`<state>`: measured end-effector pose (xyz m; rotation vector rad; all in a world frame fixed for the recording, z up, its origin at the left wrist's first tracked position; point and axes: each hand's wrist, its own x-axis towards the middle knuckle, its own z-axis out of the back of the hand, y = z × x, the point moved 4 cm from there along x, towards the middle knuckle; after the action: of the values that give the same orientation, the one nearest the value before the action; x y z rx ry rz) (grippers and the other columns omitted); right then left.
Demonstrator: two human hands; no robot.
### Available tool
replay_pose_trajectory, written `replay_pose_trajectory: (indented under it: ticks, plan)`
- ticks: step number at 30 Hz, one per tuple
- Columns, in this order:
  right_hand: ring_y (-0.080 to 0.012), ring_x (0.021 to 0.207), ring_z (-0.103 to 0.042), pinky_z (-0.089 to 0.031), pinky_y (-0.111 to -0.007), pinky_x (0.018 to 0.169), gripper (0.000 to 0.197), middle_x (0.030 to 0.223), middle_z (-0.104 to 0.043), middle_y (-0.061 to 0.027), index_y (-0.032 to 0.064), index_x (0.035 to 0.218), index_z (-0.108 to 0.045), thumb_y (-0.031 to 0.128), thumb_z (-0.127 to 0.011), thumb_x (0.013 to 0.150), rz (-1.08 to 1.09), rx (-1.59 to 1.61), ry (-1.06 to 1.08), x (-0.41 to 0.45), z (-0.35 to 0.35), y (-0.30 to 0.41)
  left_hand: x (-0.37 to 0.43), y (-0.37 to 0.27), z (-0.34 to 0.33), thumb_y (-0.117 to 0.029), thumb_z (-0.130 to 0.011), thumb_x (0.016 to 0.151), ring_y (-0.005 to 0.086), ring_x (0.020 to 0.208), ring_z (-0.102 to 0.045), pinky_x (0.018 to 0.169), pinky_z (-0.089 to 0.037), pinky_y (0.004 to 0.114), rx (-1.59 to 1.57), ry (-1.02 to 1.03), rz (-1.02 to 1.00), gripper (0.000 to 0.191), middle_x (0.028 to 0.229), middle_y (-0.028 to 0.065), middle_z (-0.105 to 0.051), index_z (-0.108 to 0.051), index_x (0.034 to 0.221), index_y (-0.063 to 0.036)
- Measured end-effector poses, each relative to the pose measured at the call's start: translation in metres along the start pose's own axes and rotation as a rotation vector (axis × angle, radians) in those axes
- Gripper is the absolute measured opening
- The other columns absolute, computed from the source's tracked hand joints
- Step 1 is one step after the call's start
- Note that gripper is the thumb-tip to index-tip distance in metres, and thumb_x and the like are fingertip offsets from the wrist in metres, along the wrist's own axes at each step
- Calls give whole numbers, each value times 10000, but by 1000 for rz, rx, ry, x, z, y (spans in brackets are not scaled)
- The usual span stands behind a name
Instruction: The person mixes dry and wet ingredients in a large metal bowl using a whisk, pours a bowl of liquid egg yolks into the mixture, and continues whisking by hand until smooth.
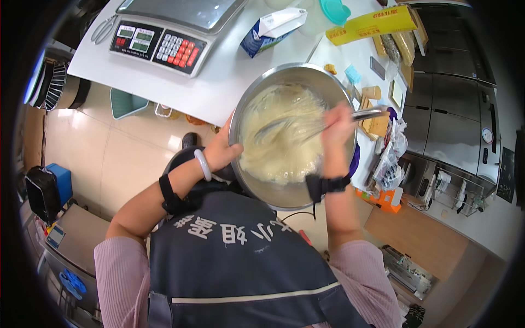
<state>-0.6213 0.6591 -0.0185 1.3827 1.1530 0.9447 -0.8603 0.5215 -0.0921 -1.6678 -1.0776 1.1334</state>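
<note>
A large stainless steel mixing bowl [283, 205] is tilted at the table's corner, in front of my dark apron. Thick pale yellow batter [283, 160] covers much of its inside. My right hand [338, 123], blurred by motion, grips a metal whisk [369, 113] near its handle; its wires reach into the batter. On the bowl's left side my left hand [223, 147] holds the rim, thumb on the near side and the fingers hidden behind the wall. A pale bangle [202, 165] sits on my left wrist, and black straps are on both forearms.
On the white table [221, 90] are a digital scale [158, 45], scissors [103, 29], an opened blue-and-white carton [270, 33], a yellow wrap box [371, 25], a teal lid [334, 10] and a phone-like grey object [377, 67]. Plastic bags [389, 164] hang at the right edge. A green bin [128, 103] stands below.
</note>
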Motion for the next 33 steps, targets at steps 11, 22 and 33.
replay_pose_trajectory:
  ticks: [11, 22, 33]
  plan:
    - [-79, 379, -249, -249, -251, 392, 283, 467, -254, 42, 119, 580, -312, 39, -504, 771, 4, 222, 143, -24, -123, -17, 1, -1, -1, -18, -497, 696, 226, 1057, -463, 906, -362, 297, 44, -50, 42, 799, 1157, 162, -480, -98, 1383, -95]
    - [-91, 407, -321, -265, -242, 377, 222, 516, -367, 3, 90, 617, -371, 59, -514, 784, 7, 138, 292, -36, -131, -20, -1, -7, -2, 14, -479, 685, 221, 1083, -439, 917, -344, 289, -12, -47, 99, 810, 1193, 155, -452, -86, 1385, -90]
    - [-89, 356, -263, -247, -255, 363, 257, 432, -300, 23, 114, 527, -340, 48, -462, 743, -398, 417, -111, -40, -21, -69, -3, -6, -7, -50, -531, 732, 222, 1180, -332, 985, -270, 311, -183, -117, 182, 785, 1296, 142, -328, -76, 1371, -45]
